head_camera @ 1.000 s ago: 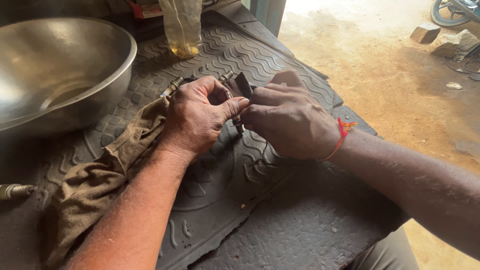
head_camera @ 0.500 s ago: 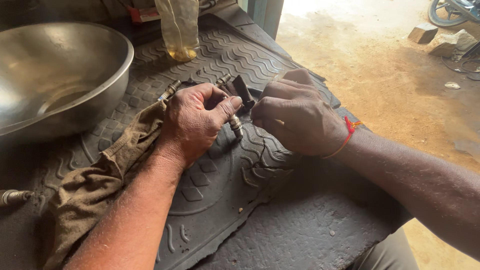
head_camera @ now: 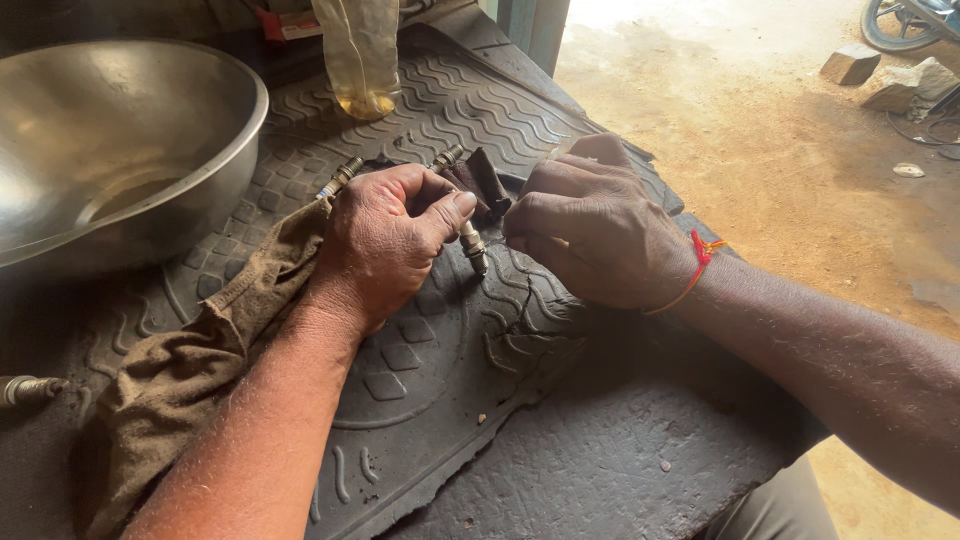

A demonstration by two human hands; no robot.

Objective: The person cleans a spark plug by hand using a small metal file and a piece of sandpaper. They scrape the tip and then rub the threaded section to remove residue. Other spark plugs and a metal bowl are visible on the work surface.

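Cleaning a spark plug over the rubber mat [head_camera: 560,440], big steel bowl [head_camera: 110,150] off to the left

Left hand [head_camera: 385,240] has its fingers curled shut round the spark plug [head_camera: 472,245], tip poking down toward the mat; right hand [head_camera: 590,235] pinches a dark scrap [head_camera: 485,180] against it. Looks mid-wipe, and next it probably needs a steady twist. A clear plastic packet [head_camera: 360,50] with yellowish liquid stands behind, and a red-and-white label [head_camera: 285,22] is up top.

The left hand [head_camera: 385,245] covers most of the spark plug [head_camera: 472,243], so only its threaded tip shows, and the right hand [head_camera: 590,235] hides whatever its curled fingers pinch. The metal bowl [head_camera: 110,150] at far left, the plastic bag [head_camera: 360,55] and a second plug [head_camera: 25,388] are cut by the edges. The wheel [head_camera: 905,20] at far right is mostly out of view.
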